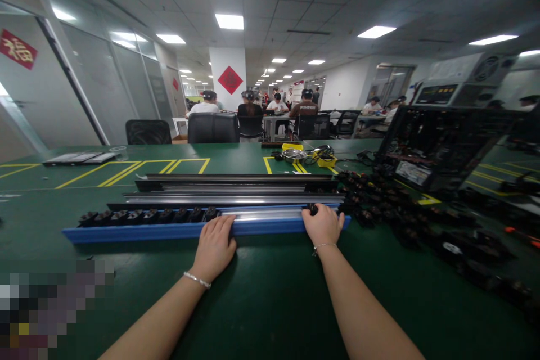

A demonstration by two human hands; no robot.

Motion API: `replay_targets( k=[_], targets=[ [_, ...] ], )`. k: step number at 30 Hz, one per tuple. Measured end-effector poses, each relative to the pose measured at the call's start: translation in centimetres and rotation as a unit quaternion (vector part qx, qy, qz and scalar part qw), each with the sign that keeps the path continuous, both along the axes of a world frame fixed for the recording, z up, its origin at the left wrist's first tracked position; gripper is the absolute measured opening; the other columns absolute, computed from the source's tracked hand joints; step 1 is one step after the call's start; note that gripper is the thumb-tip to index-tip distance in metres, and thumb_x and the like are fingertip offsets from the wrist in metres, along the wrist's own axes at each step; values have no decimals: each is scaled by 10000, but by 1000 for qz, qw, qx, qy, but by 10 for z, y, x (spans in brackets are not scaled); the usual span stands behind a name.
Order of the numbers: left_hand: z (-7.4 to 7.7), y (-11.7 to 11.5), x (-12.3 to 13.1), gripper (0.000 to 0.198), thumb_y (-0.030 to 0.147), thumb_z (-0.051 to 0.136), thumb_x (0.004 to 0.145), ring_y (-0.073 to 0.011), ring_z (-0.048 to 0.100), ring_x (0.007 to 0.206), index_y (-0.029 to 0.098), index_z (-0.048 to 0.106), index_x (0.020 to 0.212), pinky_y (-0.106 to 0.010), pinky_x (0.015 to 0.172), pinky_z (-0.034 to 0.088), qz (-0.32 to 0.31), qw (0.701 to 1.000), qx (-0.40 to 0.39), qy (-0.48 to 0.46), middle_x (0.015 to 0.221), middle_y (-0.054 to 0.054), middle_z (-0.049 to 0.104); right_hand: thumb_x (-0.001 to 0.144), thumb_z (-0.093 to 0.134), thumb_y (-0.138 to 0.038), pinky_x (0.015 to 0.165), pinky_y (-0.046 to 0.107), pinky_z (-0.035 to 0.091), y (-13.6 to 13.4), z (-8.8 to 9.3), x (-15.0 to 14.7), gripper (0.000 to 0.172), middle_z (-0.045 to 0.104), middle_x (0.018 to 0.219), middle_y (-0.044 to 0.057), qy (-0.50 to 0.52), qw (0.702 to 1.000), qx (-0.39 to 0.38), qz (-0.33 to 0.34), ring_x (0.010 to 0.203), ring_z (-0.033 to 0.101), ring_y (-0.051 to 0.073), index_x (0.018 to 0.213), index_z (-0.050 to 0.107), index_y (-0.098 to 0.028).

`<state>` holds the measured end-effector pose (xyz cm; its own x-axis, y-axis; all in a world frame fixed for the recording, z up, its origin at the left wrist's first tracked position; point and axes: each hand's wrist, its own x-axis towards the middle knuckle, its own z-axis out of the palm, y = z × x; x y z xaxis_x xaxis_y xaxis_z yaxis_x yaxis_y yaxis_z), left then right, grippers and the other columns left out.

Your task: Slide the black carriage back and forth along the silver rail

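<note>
Blue rail (147,232) bears the left hand (215,244), flat, gripping nothing; right hand (323,225) curls over a black clip (313,209), hold unclear.

A green-matted workbench (261,292) with yellow lines carries a long blue plastic rail (126,232) directly under the left fingers (221,223) and right fingers (323,215). Long silver metal bars (236,198) lie just beyond them, and a heap of small black parts (379,197) lies right of the right fingers.

Palms down: left hand (215,244), right hand (323,225).
</note>
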<state>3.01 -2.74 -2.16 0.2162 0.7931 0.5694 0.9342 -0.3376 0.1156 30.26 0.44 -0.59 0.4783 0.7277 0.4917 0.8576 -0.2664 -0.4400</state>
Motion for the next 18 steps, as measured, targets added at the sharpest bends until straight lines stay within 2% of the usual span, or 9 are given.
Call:
replay_targets(
  k=[13,18],
  targets=[
    [1,0,1,504,168,467,722,-237,474,1127,217,494,1223,-413,981,336,1,1000,-7,4,1188,-67,583,719,433,-323,866,327,282,-1,-4,20,303,643,864,79,-16,999,-10,45,851,536,201,895,619,-162],
    [2,-1,1,503,165,462,725,-236,469,1127,207,489,1226,-411,983,332,3,1000,-7,7,1193,-67,578,722,430,-325,918,357,256,-1,-5,20,314,647,870,80,-15,1000,2,26,859,530,207,906,628,-165]
  ],
)
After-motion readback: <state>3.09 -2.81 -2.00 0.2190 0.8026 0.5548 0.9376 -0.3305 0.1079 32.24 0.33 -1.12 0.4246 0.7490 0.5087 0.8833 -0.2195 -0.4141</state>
